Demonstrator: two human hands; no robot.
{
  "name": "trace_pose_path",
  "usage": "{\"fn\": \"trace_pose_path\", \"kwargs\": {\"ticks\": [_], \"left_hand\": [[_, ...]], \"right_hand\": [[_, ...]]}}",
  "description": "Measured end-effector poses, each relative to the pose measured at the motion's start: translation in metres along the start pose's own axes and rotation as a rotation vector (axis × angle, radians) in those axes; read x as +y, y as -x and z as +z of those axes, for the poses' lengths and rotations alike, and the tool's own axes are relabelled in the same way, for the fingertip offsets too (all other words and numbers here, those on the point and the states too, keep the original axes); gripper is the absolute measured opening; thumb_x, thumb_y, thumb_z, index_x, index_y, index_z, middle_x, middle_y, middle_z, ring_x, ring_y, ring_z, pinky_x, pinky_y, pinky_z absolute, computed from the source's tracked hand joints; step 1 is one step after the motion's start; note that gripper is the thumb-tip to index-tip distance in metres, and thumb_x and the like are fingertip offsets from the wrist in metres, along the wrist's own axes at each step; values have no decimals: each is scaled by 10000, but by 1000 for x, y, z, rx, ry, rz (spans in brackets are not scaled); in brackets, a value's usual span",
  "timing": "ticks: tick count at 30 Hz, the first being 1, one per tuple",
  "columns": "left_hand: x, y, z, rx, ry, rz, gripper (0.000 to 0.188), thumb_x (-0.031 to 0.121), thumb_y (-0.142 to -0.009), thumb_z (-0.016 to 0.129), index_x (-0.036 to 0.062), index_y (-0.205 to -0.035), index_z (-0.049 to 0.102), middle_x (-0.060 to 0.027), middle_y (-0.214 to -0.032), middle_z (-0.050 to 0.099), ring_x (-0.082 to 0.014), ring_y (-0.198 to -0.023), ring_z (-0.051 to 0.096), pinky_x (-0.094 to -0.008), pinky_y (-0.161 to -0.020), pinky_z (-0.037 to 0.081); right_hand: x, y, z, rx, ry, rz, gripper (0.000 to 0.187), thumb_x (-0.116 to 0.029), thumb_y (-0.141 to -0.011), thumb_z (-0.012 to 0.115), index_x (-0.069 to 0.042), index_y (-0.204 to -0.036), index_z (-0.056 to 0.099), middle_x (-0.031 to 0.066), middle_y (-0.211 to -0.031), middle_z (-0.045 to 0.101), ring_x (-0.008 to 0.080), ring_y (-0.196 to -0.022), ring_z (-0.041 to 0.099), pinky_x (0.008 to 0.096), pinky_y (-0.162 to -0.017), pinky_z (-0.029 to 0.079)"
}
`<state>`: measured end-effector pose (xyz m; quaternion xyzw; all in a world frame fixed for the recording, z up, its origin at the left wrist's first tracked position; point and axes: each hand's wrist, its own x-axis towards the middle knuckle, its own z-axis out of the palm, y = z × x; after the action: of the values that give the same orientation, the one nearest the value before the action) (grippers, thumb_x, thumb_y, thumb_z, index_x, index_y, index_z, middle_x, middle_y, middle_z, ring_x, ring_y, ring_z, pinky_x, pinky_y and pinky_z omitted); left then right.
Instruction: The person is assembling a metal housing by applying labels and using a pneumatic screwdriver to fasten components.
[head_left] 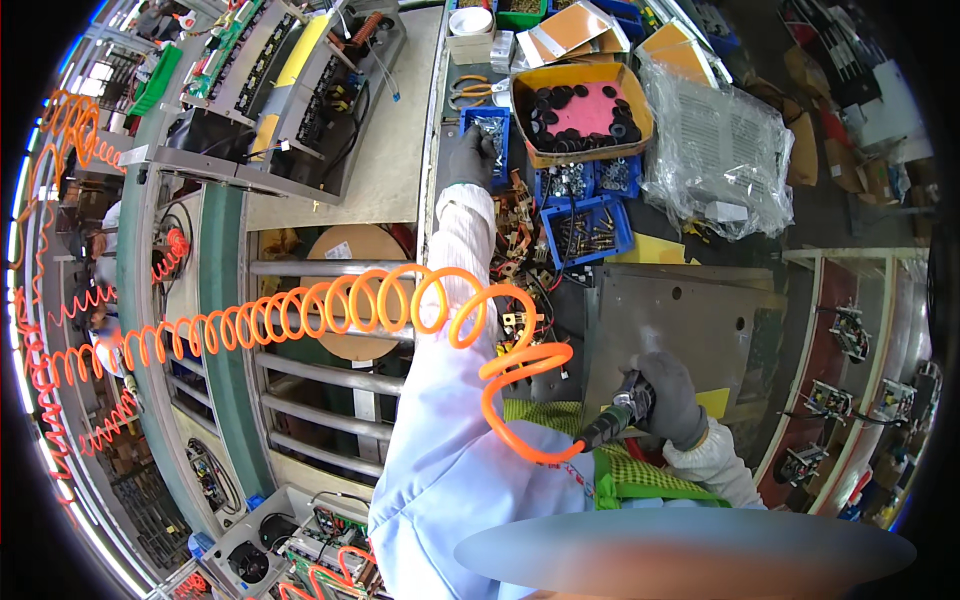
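Observation:
My left hand (472, 158), in a dark grey glove, reaches over the near end of a small blue bin (466, 122) of silvery screws (491, 127). Its fingers are curled down at the screws; whatever they pinch is hidden. At the lower right, my right hand (672, 400), gloved too, wraps around an air screwdriver (605, 425) with a dark body and a metal section. An orange coiled air hose (520, 440) runs from the tool's end, passes over my left sleeve and stretches off to the left. The tool's tip is hidden by the hand.
Beyond my left hand lie orange-handled pliers (468, 92). A yellow-rimmed box (580, 158) of black round parts stands right of the bin, near a blue tray of brass-coloured bolts (595, 232). A plastic-wrapped metal unit (720, 150) and grey panel (655, 315) lie right; a roller conveyor (335, 378) left.

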<state>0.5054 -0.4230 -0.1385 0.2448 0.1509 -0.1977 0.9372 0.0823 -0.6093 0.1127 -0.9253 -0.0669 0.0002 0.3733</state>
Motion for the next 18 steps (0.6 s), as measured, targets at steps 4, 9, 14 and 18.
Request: {"fn": "trace_pose_path", "kwargs": {"ticks": [4,9,14,18], "left_hand": [[15,38,21,-9,148,-26,144,129,-969,513,-1,-969,576,-108,-884,626,-194,-782,629,-259,-634,571],[-30,97,28,-96,387,-219,267,243,-985,525,-12,-1028,594,-97,-864,636,-180,-777,639,-234,-596,546],[-95,235,88,-370,230,-426,229,181,-1006,492,14,-1151,554,-34,-861,577,-99,-709,550,-161,-534,467],[-160,325,119,-282,44,-564,236,206,-983,545,34,-1142,572,-31,-918,597,-86,-722,546,-134,-504,420]], "right_hand": [[1,3,-7,-58,-99,18,510,-131,-604,803,-45,-1058,589,142,-869,632,336,-758,614,400,-680,487],[20,36,-12,112,-757,200,486,-44,-701,782,-32,-1140,575,85,-953,658,208,-861,654,320,-749,513],[43,43,-46,354,-1384,198,444,44,-764,710,-28,-1177,562,39,-1054,632,113,-931,620,280,-786,521],[40,46,-106,463,-963,52,386,-6,-800,673,-29,-1163,545,65,-930,645,139,-883,620,299,-783,522]]}}
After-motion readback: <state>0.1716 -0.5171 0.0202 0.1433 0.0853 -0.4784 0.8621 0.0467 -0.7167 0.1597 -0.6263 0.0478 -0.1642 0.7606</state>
